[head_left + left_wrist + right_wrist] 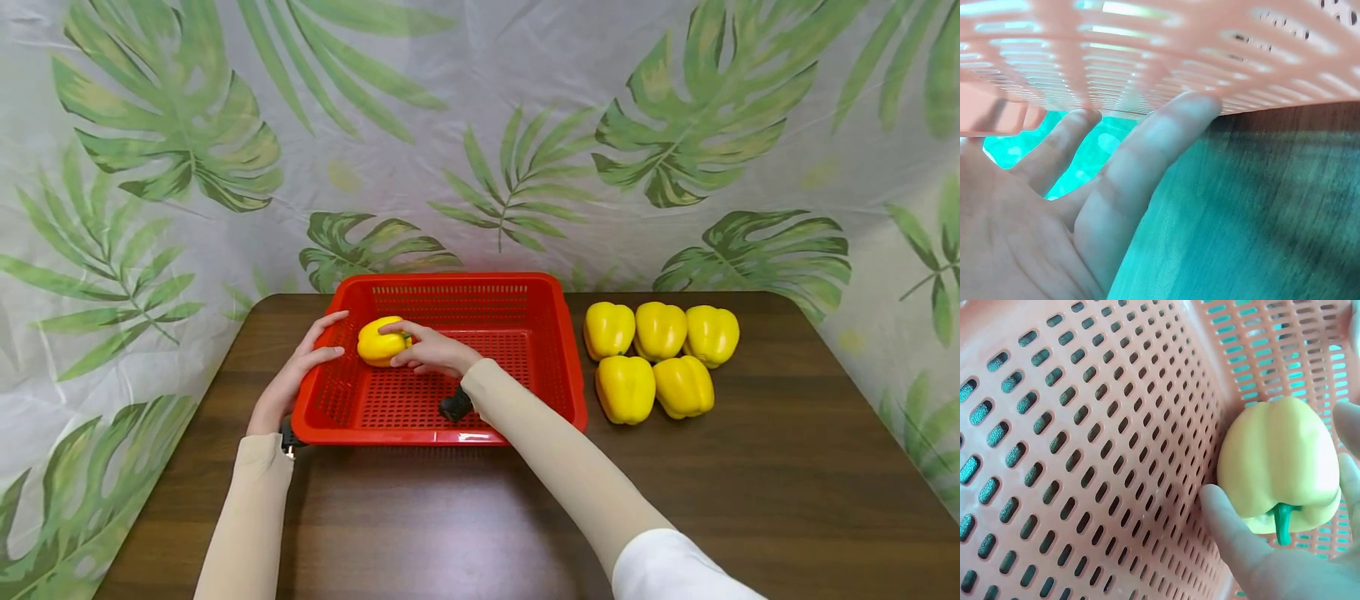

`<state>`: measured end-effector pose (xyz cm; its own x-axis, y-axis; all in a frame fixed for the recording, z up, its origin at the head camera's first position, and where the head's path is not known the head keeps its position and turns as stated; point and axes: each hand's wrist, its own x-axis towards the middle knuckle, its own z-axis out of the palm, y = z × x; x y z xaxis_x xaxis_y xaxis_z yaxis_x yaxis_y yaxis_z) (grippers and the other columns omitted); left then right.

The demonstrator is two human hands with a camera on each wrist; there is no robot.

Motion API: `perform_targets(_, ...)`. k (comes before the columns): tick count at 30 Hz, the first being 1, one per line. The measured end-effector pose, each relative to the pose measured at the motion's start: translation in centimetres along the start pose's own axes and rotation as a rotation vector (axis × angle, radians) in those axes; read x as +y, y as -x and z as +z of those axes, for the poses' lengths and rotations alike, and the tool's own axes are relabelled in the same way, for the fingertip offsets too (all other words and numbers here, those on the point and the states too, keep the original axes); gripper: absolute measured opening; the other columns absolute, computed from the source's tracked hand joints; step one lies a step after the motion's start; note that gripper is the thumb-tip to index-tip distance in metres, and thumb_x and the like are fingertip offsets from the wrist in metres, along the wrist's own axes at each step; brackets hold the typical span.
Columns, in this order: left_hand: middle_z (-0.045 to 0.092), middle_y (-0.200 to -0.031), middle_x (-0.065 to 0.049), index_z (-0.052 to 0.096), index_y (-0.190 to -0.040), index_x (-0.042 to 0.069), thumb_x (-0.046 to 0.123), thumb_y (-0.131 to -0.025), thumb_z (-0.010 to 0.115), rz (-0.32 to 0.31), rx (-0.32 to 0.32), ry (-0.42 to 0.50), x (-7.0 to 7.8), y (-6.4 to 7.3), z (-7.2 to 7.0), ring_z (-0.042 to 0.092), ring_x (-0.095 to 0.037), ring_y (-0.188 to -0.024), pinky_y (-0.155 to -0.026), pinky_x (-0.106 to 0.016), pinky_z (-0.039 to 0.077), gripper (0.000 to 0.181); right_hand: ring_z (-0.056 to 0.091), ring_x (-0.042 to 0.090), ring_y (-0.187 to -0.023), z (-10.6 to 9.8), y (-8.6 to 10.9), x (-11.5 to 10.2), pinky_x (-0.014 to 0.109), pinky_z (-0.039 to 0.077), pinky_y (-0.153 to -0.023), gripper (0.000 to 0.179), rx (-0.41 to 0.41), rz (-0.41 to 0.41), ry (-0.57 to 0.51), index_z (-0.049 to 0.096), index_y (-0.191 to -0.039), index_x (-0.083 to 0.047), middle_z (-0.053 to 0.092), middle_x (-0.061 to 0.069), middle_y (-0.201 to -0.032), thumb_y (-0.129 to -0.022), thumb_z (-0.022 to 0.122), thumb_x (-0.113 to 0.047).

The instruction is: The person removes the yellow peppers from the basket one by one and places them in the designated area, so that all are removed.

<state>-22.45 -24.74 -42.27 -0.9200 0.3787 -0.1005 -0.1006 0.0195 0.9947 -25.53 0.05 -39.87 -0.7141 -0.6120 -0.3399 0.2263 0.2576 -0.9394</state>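
Observation:
My left hand (pixel 288 387) is at the left end of a red plastic basket (pixel 435 435). Two of its digits reach over the rim, while in the left wrist view other fingers (pixel 1132 165) lie against the slotted outer wall. Inside the basket's left part, my right hand (pixel 435 352) holds a yellow bell pepper (pixel 373 343). From the right wrist, this pepper (pixel 1279 456) has its green stem toward the palm, with the thumb (pixel 1225 519) at one side and fingers at the other. The pepper sits close to the basket wall.
Several yellow bell peppers (pixel 626 389) stand in two rows just right of the basket. Everything stands on a dark wooden table (pixel 787 492). A leaf-patterned cloth (pixel 517 108) hangs behind the table and along its sides.

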Motion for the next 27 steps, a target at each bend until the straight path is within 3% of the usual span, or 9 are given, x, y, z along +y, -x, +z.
perform_targets(5,0.02,-0.149,-0.015,0.015,-0.152,0.024,0.014,-0.1,0.039,0.0,-0.005,0.001,0.0,0.0,0.0,0.041,-0.042,-0.122,-0.09,-0.044,0.049,0.058,0.047,0.026,-0.1,0.2,-0.2,0.0,0.048,0.04,-0.095,0.054,0.042,-0.018,-0.016,0.048,-0.14,-0.02,0.028,0.008,-0.15,-0.091,0.06,-0.001)
perform_targets(9,0.02,-0.149,-0.016,0.015,-0.152,0.024,0.013,-0.1,0.039,-0.001,-0.007,0.007,0.0,0.1,0.0,0.041,-0.043,-0.122,-0.089,-0.045,0.049,0.058,0.049,0.021,-0.101,0.3,-0.1,-0.2,0.05,0.04,-0.098,0.052,0.069,-0.037,-0.001,0.052,-0.137,-0.017,0.03,0.008,-0.15,-0.089,0.06,0.001)
perform_targets(15,0.021,-0.148,-0.016,0.016,-0.152,0.025,0.013,-0.1,0.039,-0.005,0.001,0.004,0.0,0.1,0.1,0.042,-0.043,-0.12,-0.088,-0.044,0.05,0.058,0.049,0.021,-0.104,-0.3,0.4,-0.2,0.049,0.041,-0.098,0.048,0.079,-0.046,0.051,0.054,-0.134,-0.015,0.031,0.006,-0.149,-0.089,0.061,-0.001)
perform_targets(21,0.023,-0.147,-0.016,0.017,-0.151,0.025,0.014,-0.1,0.04,-0.006,0.006,0.007,0.1,0.1,0.2,0.044,-0.042,-0.118,-0.087,-0.043,0.051,0.057,0.048,0.02,-0.094,-1.9,1.1,-0.1,0.045,0.043,-0.087,0.046,0.055,-0.034,0.095,0.054,-0.134,-0.014,0.033,0.007,-0.146,-0.09,0.06,-0.001)
perform_targets(27,0.022,-0.146,-0.018,0.017,-0.152,0.025,0.014,-0.101,0.04,-0.001,0.002,0.023,0.2,0.2,0.1,0.045,-0.041,-0.118,-0.087,-0.043,0.051,0.057,0.044,0.027,-0.089,-3.6,2.0,0.0,0.042,0.039,-0.08,0.042,0.021,-0.029,0.131,0.053,-0.132,-0.014,0.035,0.007,-0.143,-0.092,0.059,-0.004)
